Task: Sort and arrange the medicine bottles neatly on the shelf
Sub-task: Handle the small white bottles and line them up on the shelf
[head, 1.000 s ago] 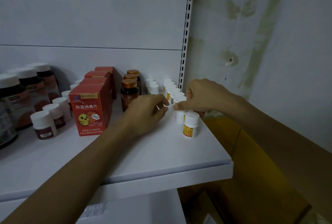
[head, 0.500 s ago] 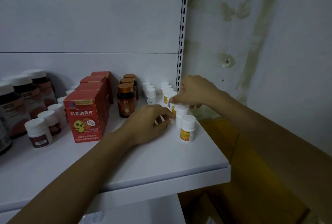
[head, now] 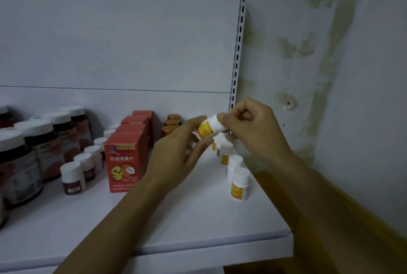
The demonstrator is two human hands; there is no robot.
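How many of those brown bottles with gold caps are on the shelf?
3 gold-capped bottles, in a row running back beside the red boxes: front, middle, rear. The left hand covers their bodies, so more may be hidden.

A held bottle (head: 209, 129) shows white plastic under a yellow-and-orange label, the same colours as the row of white bottles (head: 240, 185) on the white shelf (head: 198, 218). Red boxes (head: 123, 161) carry white lettering and a yellow cartoon chick. Behind them, brown bottles (head: 169, 129) wear copper-gold caps. Small bottles (head: 72, 179) at left pair white caps with dark red labels; the large jars (head: 44, 148) are dark and white-lidded. The white shelf post (head: 239, 42) bears a column of black slots. The pale wall (head: 319, 53) is blotched olive-yellow — a mustard-yellow surface (head: 269, 188) shows below it.
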